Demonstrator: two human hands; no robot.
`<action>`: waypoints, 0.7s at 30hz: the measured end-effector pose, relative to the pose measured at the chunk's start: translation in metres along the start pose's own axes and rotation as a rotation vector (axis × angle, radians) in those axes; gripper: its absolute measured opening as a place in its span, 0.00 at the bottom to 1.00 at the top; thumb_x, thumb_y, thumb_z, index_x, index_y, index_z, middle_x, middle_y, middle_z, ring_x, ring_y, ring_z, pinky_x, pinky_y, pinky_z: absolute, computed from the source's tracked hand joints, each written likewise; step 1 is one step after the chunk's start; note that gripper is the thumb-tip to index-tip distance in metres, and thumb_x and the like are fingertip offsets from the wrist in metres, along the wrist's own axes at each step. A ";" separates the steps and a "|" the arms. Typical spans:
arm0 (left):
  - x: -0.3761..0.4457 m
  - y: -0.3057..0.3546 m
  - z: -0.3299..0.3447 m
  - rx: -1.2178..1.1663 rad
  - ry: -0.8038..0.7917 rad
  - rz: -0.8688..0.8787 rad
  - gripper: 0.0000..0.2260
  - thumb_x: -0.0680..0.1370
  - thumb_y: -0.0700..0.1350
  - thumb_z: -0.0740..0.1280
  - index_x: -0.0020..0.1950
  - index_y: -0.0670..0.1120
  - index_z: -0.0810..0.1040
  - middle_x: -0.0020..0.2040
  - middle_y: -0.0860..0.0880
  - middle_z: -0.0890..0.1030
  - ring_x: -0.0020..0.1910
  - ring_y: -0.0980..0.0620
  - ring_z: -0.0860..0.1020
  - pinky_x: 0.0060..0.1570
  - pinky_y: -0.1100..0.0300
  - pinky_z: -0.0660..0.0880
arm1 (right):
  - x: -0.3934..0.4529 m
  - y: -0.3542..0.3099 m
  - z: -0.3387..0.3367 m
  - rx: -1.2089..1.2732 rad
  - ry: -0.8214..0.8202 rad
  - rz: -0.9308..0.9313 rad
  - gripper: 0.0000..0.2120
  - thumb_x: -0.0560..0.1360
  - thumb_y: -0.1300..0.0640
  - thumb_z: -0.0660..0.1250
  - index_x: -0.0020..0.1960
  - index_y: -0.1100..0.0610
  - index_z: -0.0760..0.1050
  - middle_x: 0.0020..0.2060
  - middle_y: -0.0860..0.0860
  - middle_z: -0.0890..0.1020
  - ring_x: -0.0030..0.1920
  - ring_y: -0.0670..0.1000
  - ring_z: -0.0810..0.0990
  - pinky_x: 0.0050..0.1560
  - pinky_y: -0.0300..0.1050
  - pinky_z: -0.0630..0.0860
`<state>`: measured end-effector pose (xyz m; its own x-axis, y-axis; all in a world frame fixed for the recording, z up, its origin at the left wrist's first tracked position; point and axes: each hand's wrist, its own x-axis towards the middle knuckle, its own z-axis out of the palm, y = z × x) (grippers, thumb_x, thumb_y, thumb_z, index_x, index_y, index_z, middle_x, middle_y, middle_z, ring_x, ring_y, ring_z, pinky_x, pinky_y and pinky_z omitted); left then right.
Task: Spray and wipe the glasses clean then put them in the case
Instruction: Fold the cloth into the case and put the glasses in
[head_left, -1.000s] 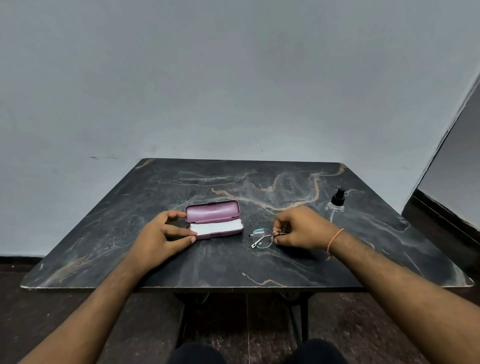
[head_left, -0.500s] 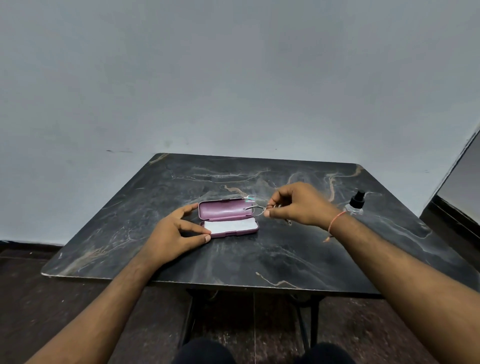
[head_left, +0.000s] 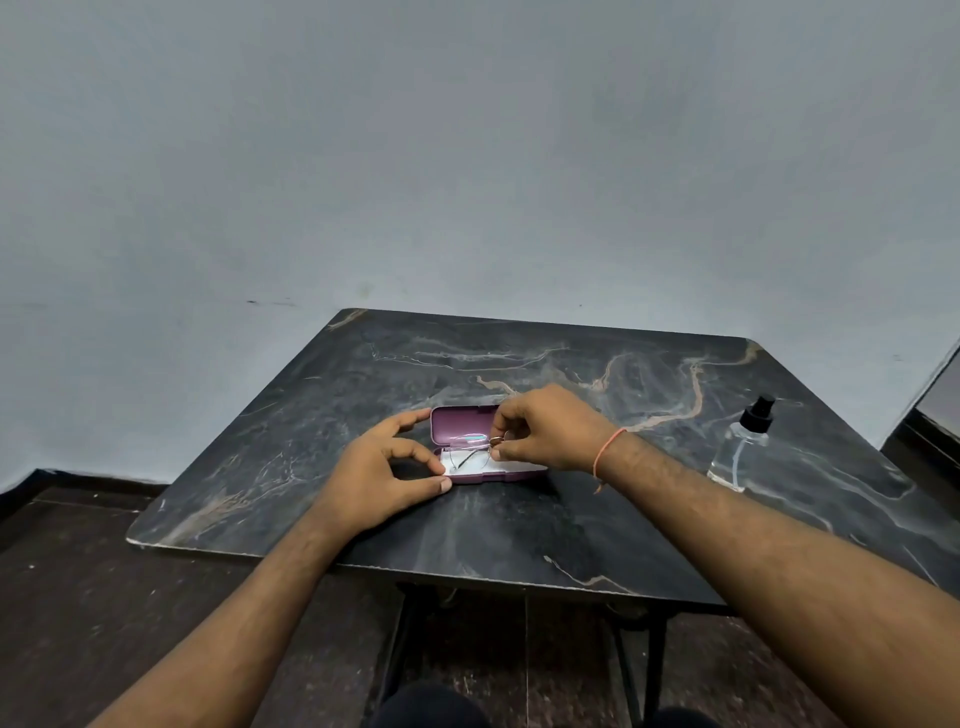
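Observation:
A pink glasses case (head_left: 462, 423) lies open in the middle of the dark marble table (head_left: 571, 525), its lid tilted up at the back and a white lining in its base. Thin rimless glasses (head_left: 470, 451), folded, hang just over the base, partly inside it. My right hand (head_left: 545, 428) pinches them at their right end above the case. My left hand (head_left: 387, 470) rests at the case's left end, thumb and fingers touching its front left corner and lid edge.
A clear spray bottle (head_left: 740, 449) with a black nozzle stands at the table's right side, well apart from my hands. A pale wall rises behind the table. The table's front edge is close to my body, with a dark floor below.
My right hand has lifted the glasses off the table and carried them left, over the open case. My left hand has stayed on the case's left end.

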<state>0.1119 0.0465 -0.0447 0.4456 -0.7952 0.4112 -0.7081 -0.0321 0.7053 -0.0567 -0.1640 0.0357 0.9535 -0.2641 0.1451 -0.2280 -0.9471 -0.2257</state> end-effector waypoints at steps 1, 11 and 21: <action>0.000 -0.001 0.000 -0.003 0.012 0.009 0.09 0.68 0.50 0.87 0.42 0.58 0.89 0.73 0.65 0.76 0.71 0.74 0.72 0.69 0.71 0.68 | -0.001 0.000 0.002 -0.009 0.001 -0.010 0.08 0.76 0.48 0.79 0.52 0.49 0.86 0.42 0.44 0.86 0.42 0.44 0.81 0.45 0.44 0.76; 0.002 -0.002 0.001 -0.029 0.046 0.037 0.20 0.67 0.50 0.87 0.51 0.56 0.81 0.73 0.63 0.79 0.72 0.67 0.76 0.71 0.62 0.72 | -0.014 0.004 0.017 -0.117 0.069 -0.121 0.13 0.81 0.42 0.69 0.57 0.47 0.87 0.49 0.46 0.88 0.50 0.51 0.85 0.50 0.54 0.82; 0.000 0.005 0.001 -0.072 0.027 -0.002 0.23 0.68 0.48 0.87 0.56 0.57 0.80 0.73 0.66 0.79 0.72 0.68 0.75 0.74 0.61 0.70 | -0.021 0.022 0.008 -0.065 0.290 -0.077 0.20 0.83 0.47 0.68 0.73 0.49 0.79 0.62 0.48 0.81 0.62 0.53 0.76 0.63 0.50 0.76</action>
<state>0.1080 0.0460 -0.0421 0.4623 -0.7783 0.4249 -0.6665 0.0110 0.7454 -0.0802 -0.1782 0.0201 0.8745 -0.2232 0.4305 -0.1785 -0.9736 -0.1422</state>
